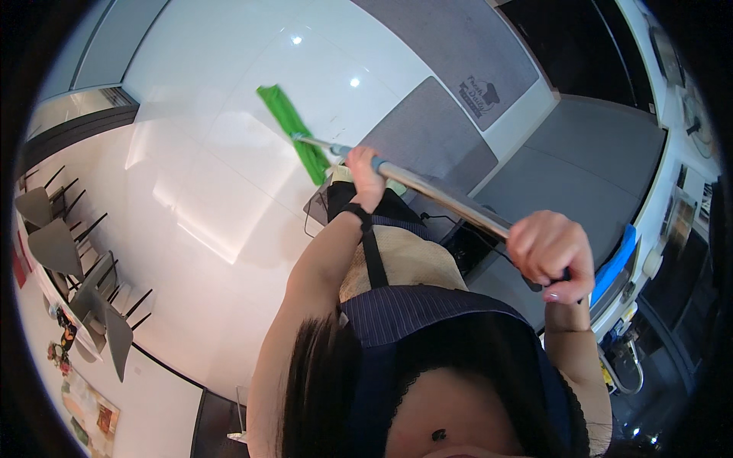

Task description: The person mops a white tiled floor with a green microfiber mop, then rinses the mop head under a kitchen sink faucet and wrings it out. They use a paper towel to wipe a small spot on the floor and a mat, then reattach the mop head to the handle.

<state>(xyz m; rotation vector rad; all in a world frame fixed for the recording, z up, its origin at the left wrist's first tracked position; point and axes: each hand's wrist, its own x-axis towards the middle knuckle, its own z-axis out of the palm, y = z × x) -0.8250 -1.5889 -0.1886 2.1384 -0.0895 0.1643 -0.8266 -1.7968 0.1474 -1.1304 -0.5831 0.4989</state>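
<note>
A flat mop's metal pole (pixel 444 194) runs slantwise across the front of my body. My left hand (pixel 366 174) is wrapped around its lower part, by a blue-grey collar, and a dark band circles that wrist. Around the top end of the pole, at the right, my right hand (pixel 552 255) is closed. The green mop head (pixel 293 130) lies on the glossy white floor (pixel 229 103), left of the grey mats. Part of the pole's top grip is hidden inside my right hand.
Two grey floor mats (pixel 429 134) (pixel 458 51) lie along the grey cabinets (pixel 590 154). A blue cloth (pixel 614 266) hangs at the counter edge near a sink faucet (pixel 637 366). Several grey chairs (pixel 54 246) stand by a table at the left. A dark cable (pixel 441 216) runs beside my body.
</note>
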